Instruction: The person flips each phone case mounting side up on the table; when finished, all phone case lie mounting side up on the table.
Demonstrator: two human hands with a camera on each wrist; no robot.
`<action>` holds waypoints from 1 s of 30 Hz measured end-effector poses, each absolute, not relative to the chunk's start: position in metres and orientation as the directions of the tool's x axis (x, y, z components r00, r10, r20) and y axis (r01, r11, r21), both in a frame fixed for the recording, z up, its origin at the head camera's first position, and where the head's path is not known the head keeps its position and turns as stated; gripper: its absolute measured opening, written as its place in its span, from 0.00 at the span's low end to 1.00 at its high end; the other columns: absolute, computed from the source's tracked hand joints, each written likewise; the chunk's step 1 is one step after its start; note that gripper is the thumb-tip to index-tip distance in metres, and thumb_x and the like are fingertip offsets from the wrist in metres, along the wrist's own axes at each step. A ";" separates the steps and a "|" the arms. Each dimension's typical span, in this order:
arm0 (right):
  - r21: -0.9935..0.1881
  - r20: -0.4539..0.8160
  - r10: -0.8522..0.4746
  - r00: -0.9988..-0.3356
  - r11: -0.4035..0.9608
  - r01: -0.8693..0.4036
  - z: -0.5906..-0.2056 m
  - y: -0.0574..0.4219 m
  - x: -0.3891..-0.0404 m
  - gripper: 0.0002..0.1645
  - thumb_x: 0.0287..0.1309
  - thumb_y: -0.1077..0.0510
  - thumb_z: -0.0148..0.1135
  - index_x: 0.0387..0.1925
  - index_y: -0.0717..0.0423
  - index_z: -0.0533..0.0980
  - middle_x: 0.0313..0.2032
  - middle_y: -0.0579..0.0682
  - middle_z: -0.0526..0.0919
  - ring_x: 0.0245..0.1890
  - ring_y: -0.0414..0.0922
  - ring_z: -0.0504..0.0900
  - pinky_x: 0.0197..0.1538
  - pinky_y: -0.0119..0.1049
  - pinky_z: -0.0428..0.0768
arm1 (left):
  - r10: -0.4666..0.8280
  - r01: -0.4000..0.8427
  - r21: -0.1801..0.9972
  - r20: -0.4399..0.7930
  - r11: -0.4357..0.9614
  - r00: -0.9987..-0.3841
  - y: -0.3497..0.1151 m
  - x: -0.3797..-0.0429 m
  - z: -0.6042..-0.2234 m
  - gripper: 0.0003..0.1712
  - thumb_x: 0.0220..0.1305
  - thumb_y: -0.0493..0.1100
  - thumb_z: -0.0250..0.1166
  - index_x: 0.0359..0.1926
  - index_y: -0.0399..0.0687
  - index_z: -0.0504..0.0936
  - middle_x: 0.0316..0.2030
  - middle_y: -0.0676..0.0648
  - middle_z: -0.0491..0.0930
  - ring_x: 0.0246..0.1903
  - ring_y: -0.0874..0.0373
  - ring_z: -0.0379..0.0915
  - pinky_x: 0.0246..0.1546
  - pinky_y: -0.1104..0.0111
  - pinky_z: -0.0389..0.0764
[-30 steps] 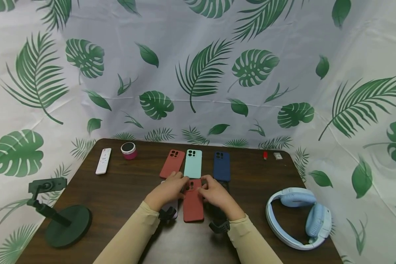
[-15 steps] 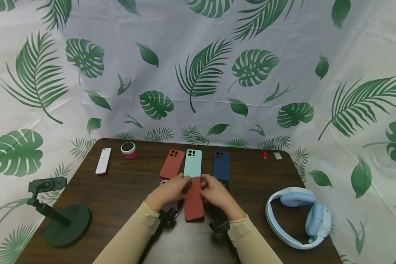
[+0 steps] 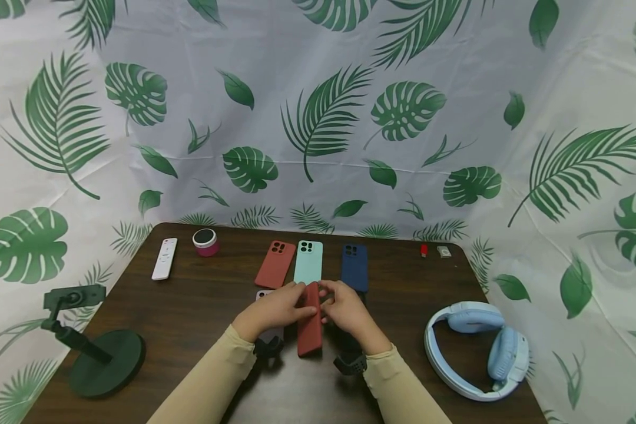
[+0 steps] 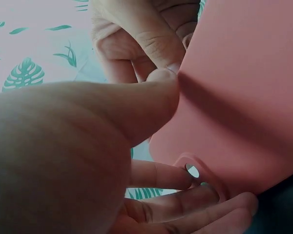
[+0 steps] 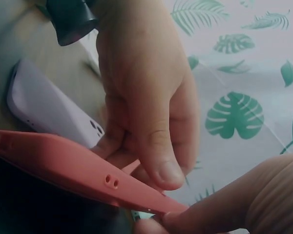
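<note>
Two hands share one red phone case (image 3: 310,335), mid-table. Change since our last look: it has rolled toward its edge and shows narrower from the head. We judge this a turning stage of the handling, with control split between both hands.

Left hand (image 3: 275,307): grasping, thumb against the case, fingers beneath by the camera cutout (image 4: 193,170). Right hand (image 3: 347,309): pinching the case's right edge. Whether the near end touches wood, we cannot tell.

Surface, left to right: dark stand (image 3: 106,365); white remote (image 3: 164,259); round pink-and-white item (image 3: 205,242); lilac case (image 5: 49,97), partly hidden by the left hand in the head view; second red case (image 3: 274,264); mint case (image 3: 308,262), just beyond the held one; blue case (image 3: 354,268); tiny red piece (image 3: 423,251) near a small pale item (image 3: 444,251); pale blue headphones (image 3: 504,353). All lie on a dark wood-grain table (image 3: 212,312).

Room: we see white cloth (image 3: 191,171) printed with green leaves, behind and at both sides.
</note>
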State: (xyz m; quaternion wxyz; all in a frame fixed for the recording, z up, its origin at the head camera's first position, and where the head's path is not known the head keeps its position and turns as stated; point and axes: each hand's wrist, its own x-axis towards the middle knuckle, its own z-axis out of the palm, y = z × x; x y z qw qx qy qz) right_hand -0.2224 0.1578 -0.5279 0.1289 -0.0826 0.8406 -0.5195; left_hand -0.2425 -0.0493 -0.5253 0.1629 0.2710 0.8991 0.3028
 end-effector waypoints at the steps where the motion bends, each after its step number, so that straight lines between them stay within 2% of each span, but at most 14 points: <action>1: -0.892 -0.131 -0.272 -0.953 0.452 -0.006 -0.528 0.158 -0.222 0.37 0.55 0.75 0.55 0.68 0.60 0.70 0.52 0.61 0.75 0.36 0.48 0.85 0.35 0.51 0.88 | 0.586 0.380 0.646 -0.131 0.662 -0.800 -0.049 -0.243 -0.525 0.24 0.69 0.63 0.62 0.49 0.49 0.75 0.37 0.50 0.75 0.32 0.61 0.72 0.29 0.68 0.75; 7: -0.878 -0.111 -0.285 -0.952 0.477 -0.040 -0.527 0.158 -0.222 0.36 0.57 0.73 0.57 0.68 0.55 0.71 0.51 0.59 0.74 0.37 0.51 0.85 0.32 0.51 0.87 | 0.578 0.341 0.685 -0.142 0.643 -0.804 -0.049 -0.243 -0.526 0.24 0.69 0.65 0.61 0.48 0.50 0.75 0.38 0.50 0.75 0.32 0.60 0.73 0.29 0.67 0.76; 12: -0.863 -0.085 -0.317 -0.945 0.497 -0.089 -0.526 0.159 -0.222 0.35 0.59 0.69 0.59 0.69 0.51 0.71 0.50 0.57 0.75 0.35 0.47 0.84 0.29 0.43 0.85 | 0.573 0.316 0.718 -0.140 0.620 -0.808 -0.049 -0.242 -0.524 0.24 0.69 0.64 0.62 0.45 0.48 0.74 0.34 0.48 0.75 0.28 0.60 0.71 0.25 0.67 0.74; 16: -0.850 -0.070 -0.351 -0.934 0.511 -0.128 -0.527 0.159 -0.223 0.34 0.64 0.64 0.62 0.71 0.48 0.68 0.50 0.57 0.76 0.31 0.48 0.82 0.27 0.40 0.83 | 0.566 0.285 0.748 -0.145 0.600 -0.812 -0.048 -0.241 -0.521 0.23 0.69 0.63 0.62 0.42 0.49 0.73 0.31 0.48 0.75 0.25 0.59 0.69 0.23 0.67 0.72; 21: -0.828 -0.103 -0.381 -0.919 0.544 -0.133 -0.531 0.159 -0.223 0.33 0.70 0.55 0.61 0.73 0.37 0.63 0.50 0.54 0.81 0.30 0.52 0.83 0.29 0.39 0.82 | 0.553 0.238 0.772 -0.171 0.589 -0.815 -0.048 -0.240 -0.519 0.21 0.70 0.60 0.63 0.41 0.47 0.73 0.28 0.48 0.76 0.22 0.59 0.69 0.22 0.67 0.71; 25: -0.820 -0.137 -0.415 -0.899 0.557 -0.133 -0.535 0.159 -0.222 0.37 0.70 0.53 0.60 0.74 0.30 0.57 0.49 0.54 0.84 0.31 0.50 0.84 0.31 0.39 0.81 | 0.540 0.189 0.781 -0.215 0.595 -0.813 -0.048 -0.240 -0.519 0.18 0.71 0.56 0.64 0.41 0.46 0.75 0.29 0.48 0.79 0.24 0.58 0.74 0.24 0.67 0.75; 30: -0.827 -0.178 -0.427 -0.886 0.554 -0.101 -0.536 0.158 -0.220 0.42 0.68 0.52 0.61 0.76 0.25 0.53 0.52 0.56 0.85 0.30 0.51 0.85 0.31 0.40 0.80 | 0.519 0.122 0.795 -0.263 0.594 -0.813 -0.049 -0.240 -0.516 0.16 0.71 0.53 0.65 0.45 0.44 0.77 0.34 0.47 0.84 0.32 0.54 0.84 0.30 0.64 0.83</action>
